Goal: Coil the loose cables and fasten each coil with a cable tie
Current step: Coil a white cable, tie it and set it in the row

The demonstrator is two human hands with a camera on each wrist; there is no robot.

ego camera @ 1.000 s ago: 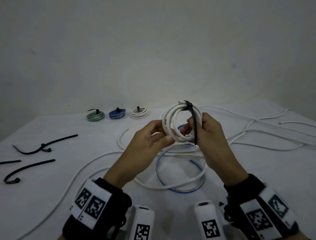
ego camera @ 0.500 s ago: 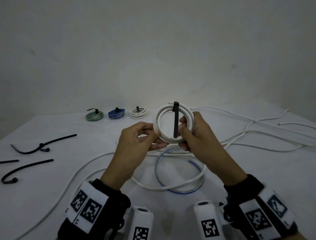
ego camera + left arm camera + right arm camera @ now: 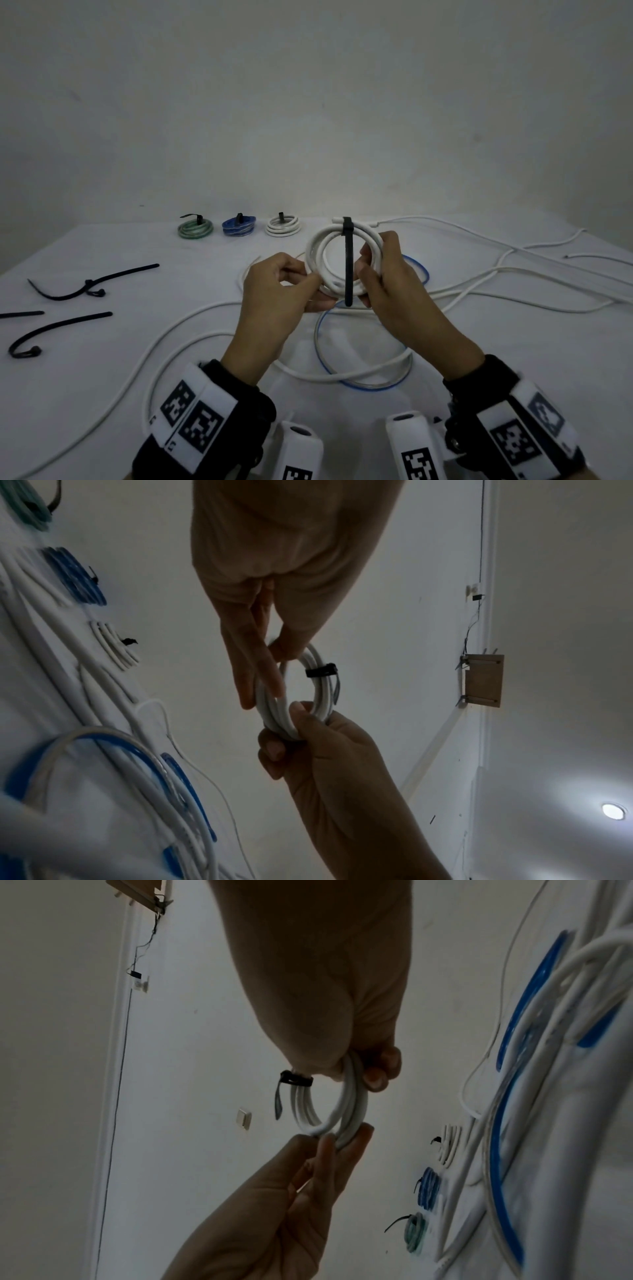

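Observation:
I hold a white cable coil [image 3: 318, 253] upright above the table, its opening facing me. A black cable tie [image 3: 348, 267] wraps the coil's top, and its tail hangs straight down across the opening. My left hand [image 3: 317, 279] pinches the coil's lower left rim between thumb and fingers. My right hand [image 3: 371, 263] grips the right rim, thumb in front and fingers behind. The left wrist view shows the coil [image 3: 318, 696] and the tie's head [image 3: 320, 670] between my left hand [image 3: 274, 664] and my right hand [image 3: 301, 723]. The right wrist view shows the coil [image 3: 342, 1110] edge-on.
Three tied coils lie at the table's back: green [image 3: 195, 229], blue [image 3: 239, 226], white [image 3: 283, 226]. Loose black cable ties [image 3: 92, 282] lie at the left. Long white cables [image 3: 513, 274] and a blue-edged cable loop [image 3: 363, 383] sprawl under and right of my hands.
The coil has turned from tilted to facing me, and the tie's tail has swung from the right side to the middle. My left hand shifted to a pinch on the left rim.

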